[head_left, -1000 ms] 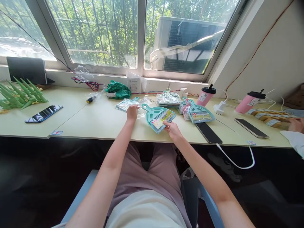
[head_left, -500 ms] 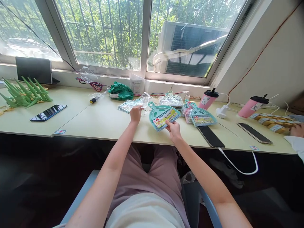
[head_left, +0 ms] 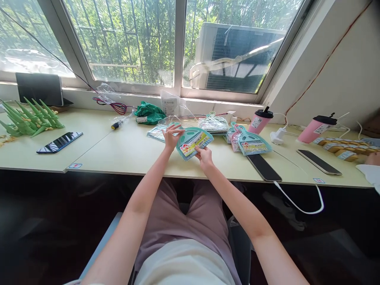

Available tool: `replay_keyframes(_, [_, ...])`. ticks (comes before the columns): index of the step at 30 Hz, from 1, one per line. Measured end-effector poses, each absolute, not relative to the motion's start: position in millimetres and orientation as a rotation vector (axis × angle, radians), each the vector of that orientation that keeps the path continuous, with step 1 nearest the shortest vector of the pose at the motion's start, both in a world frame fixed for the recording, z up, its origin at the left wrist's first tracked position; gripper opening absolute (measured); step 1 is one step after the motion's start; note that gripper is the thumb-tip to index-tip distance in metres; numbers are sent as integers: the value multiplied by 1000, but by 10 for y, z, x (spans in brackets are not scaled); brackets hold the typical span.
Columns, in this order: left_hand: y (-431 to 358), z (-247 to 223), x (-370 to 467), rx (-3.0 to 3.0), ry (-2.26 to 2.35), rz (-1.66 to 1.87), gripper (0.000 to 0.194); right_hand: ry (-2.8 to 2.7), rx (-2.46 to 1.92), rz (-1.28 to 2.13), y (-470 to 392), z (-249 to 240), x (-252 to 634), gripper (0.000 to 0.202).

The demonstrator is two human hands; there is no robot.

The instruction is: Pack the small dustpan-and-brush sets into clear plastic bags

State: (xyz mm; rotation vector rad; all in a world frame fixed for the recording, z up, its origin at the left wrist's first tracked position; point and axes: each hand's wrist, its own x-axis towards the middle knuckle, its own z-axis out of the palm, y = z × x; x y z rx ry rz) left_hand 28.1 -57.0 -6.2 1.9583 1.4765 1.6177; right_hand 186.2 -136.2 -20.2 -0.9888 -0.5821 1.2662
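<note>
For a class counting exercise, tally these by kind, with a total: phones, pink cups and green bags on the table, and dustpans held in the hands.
Phones: 3
Pink cups: 2
Green bags: 1
Held dustpans: 1
Total: 7

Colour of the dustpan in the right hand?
The dustpan is mint green; best seen in the head view.

The left hand (head_left: 171,138) hides the dustpan's (head_left: 193,143) handle
</note>
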Motion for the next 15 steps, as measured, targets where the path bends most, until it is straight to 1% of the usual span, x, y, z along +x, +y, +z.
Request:
replay_keyframes(1, [-598, -51, 306, 2004, 1468, 1581, 14, -565, -976, 1252, -1337, -203, 1858, 18])
replay_keyframes(2, [-625, -42, 327, 2024, 1467, 1587, 26, -547, -961, 1237, -1313, -207, 1856, 18])
replay_keyframes(5, [-670, -25, 336, 1851, 1479, 1848, 86, -493, -900, 1225, -1250, -232, 1868, 16])
replay_keyframes(6, [-661, -21, 316, 1709, 1460, 1950, 99, -484, -873, 1229, -1231, -243, 1877, 17])
replay_keyframes(7, [-639, -18, 286, 1545, 1415, 2007, 105, -483, -844, 1234, -1211, -253, 1889, 18])
replay_keyframes(9, [-564, -17, 211, 1239, 1245, 1920, 105, -501, -795, 1241, -1168, -268, 1911, 21])
replay_keyframes(11, [-481, -30, 150, 1068, 1006, 1659, 98, -528, -763, 1251, -1119, -274, 1924, 23])
replay_keyframes(13, [-429, -61, 128, 1076, 795, 1416, 89, -553, -747, 1272, -1065, -269, 1926, 24])
replay_keyframes(15, [-422, -104, 144, 1191, 687, 1254, 79, -587, -733, 1298, -1010, -258, 1923, 26])
